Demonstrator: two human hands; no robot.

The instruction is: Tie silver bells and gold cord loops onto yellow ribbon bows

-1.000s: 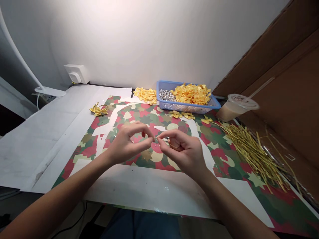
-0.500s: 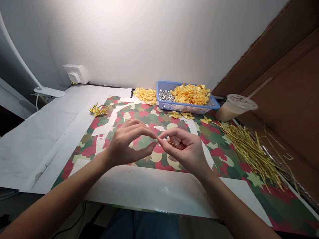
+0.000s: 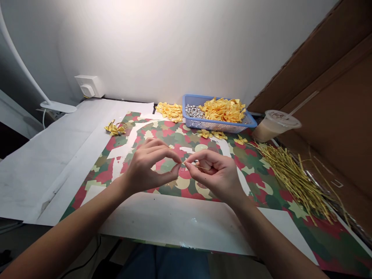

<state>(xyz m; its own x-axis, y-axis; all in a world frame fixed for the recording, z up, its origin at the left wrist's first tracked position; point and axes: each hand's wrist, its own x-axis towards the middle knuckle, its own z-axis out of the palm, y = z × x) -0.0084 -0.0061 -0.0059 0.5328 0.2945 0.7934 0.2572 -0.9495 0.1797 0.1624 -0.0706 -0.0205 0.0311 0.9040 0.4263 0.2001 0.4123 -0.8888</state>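
Observation:
My left hand (image 3: 148, 166) and my right hand (image 3: 213, 174) meet fingertip to fingertip above the red-and-green patterned paper (image 3: 261, 182). Both are closed in a pinch. Between them runs a thin gold wire tie (image 3: 197, 166), its end showing by my right thumb and forefinger. What my left fingertips grip is too small to see clearly. A pile of the same gold wire ties (image 3: 290, 174) lies to the right of my right hand. A blue basket (image 3: 215, 124) at the back holds yellow ribbon bows (image 3: 222, 108) and small silver bells (image 3: 194, 111).
More yellow bows (image 3: 170, 110) lie left of the basket and several loose ones in front of it. A finished bow with a ring (image 3: 115, 128) sits at the left. A lidded drink cup (image 3: 274, 124) stands at the right beside brown cardboard (image 3: 334, 100). A wall socket (image 3: 88, 86) is at the back left.
My left fingers opened slightly half a second ago and have pinched together again; both hands stay at the same spot, working the wire tie between the fingertips.

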